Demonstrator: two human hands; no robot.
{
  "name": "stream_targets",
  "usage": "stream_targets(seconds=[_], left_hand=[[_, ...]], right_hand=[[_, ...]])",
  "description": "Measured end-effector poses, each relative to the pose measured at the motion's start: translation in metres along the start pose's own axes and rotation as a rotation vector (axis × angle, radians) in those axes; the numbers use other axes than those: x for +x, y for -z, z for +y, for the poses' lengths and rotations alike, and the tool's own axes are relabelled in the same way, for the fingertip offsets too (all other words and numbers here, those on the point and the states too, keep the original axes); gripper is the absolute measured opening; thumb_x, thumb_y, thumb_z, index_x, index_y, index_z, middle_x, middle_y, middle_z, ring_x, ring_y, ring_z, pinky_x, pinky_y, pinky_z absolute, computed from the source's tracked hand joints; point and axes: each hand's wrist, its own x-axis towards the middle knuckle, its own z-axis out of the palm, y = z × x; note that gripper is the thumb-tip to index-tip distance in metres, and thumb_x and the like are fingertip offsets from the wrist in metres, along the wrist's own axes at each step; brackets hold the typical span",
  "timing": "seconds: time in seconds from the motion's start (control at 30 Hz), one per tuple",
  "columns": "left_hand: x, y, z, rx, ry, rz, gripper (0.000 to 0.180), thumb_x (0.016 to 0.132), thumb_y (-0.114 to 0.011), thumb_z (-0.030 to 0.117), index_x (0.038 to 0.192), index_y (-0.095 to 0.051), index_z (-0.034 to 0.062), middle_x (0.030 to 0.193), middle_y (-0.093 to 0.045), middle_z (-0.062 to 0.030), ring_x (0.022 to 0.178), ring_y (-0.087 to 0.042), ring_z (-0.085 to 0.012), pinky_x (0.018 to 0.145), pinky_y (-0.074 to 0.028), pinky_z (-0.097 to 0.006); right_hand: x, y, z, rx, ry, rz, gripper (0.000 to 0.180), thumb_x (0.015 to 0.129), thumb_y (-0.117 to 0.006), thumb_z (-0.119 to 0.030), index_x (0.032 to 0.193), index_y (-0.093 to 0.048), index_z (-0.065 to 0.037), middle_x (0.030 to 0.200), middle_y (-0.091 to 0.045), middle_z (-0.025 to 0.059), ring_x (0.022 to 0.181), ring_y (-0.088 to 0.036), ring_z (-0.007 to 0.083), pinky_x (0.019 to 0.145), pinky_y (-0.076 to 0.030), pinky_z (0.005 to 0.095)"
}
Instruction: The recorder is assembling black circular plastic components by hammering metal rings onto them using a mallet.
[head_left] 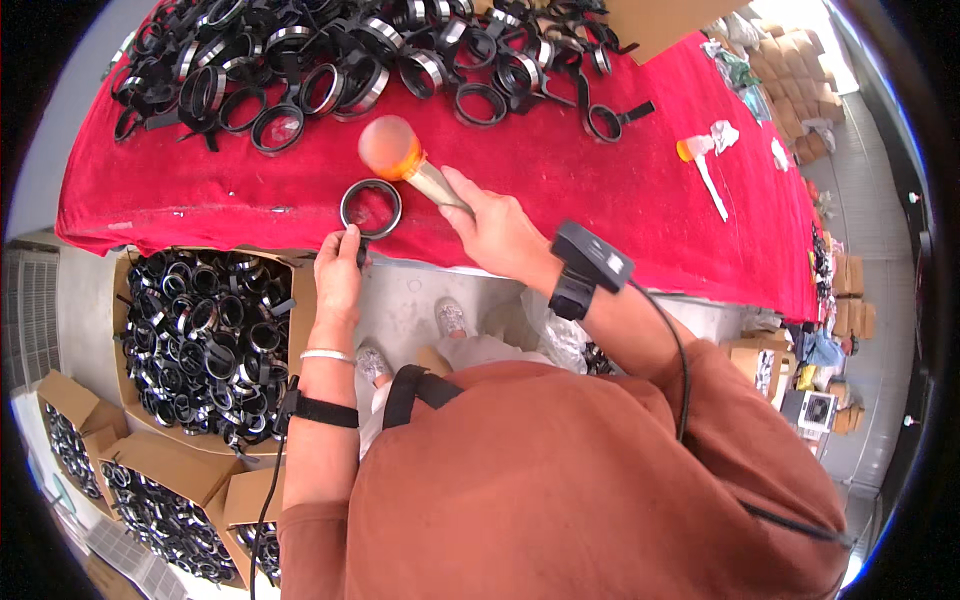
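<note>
My left hand (pixel 338 280) is closed on the short black stem of a ring-shaped part (pixel 397 212). This part, a black ring with a metallic inner band, lies at the near edge of the red-covered table (pixel 560 200). Just above the ring is the rounded, translucent orange head of a mallet (pixel 390 148). My right hand (pixel 500 228) is wrapped around the mallet's pale handle, at the right of the ring. Farther back, a pile of similar black ring parts (pixel 322 90) spreads over the table.
A second mallet (pixel 707 178) with an orange head lies on the table at right. Below left, an open cardboard box (pixel 305 310) holds many ring parts, with several more filled boxes (pixel 180 465) beside it. Another carton (pixel 665 22) stands at the table's far side.
</note>
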Motion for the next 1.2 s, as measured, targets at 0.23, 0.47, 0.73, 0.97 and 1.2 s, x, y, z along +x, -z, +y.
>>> stream_targets(seconds=[0.23,0.47,0.73,0.97,1.2], left_hand=[[-0.005,-0.001,0.007,0.055,0.105,0.041,0.030,0.089,-0.057,0.032,0.090,-0.056,0.0017,0.071,-0.054,-0.0008,0.060,-0.048,-0.0095,0.054,-0.037,-0.023],[0.005,-0.008,0.003,0.117,0.031,0.085,0.040,0.088,-0.058,0.032,0.099,-0.050,-0.0054,0.076,-0.057,-0.0063,0.063,-0.052,-0.0115,0.056,-0.041,-0.025],[0.009,-0.001,-0.004,0.112,0.022,0.150,0.037,0.088,-0.058,0.035,0.095,-0.049,-0.0008,0.073,-0.056,-0.0057,0.058,-0.049,-0.0113,0.052,-0.037,-0.025],[0.008,0.000,0.006,0.175,0.105,0.055,0.033,0.088,-0.056,0.039,0.090,-0.049,0.0069,0.070,-0.056,-0.0030,0.059,-0.050,-0.0100,0.051,-0.036,-0.025],[0.008,0.007,-0.003,0.161,-0.022,0.040,0.044,0.085,-0.061,0.040,0.096,-0.052,-0.0016,0.090,-0.056,-0.0084,0.076,-0.054,-0.0127,0.064,-0.045,-0.025]], right_hand=[[0.028,0.029,-0.044,0.252,0.188,0.120,0.044,0.087,-0.055,-0.016,0.126,-0.042,-0.003,0.081,-0.058,0.0263,0.074,-0.058,0.0421,0.063,-0.046,0.0471],[0.019,-0.028,0.004,0.180,-0.008,0.130,0.044,0.086,-0.054,-0.022,0.126,-0.046,-0.003,0.082,-0.060,0.0262,0.074,-0.061,0.0421,0.064,-0.048,0.0478],[-0.003,0.033,-0.049,0.461,-0.067,0.175,0.045,0.089,-0.052,-0.016,0.129,-0.042,0.000,0.086,-0.060,0.0245,0.077,-0.064,0.0340,0.069,-0.049,0.0358],[-0.066,-0.015,0.007,0.258,-0.214,0.008,0.047,0.087,-0.054,-0.019,0.131,-0.040,-0.005,0.086,-0.058,0.0260,0.080,-0.059,0.0425,0.069,-0.047,0.0447],[-0.066,-0.007,-0.002,0.320,-0.407,-0.060,0.035,0.086,-0.059,-0.026,0.107,-0.050,0.001,0.075,-0.058,0.0213,0.068,-0.060,0.0319,0.062,-0.046,0.0394]])
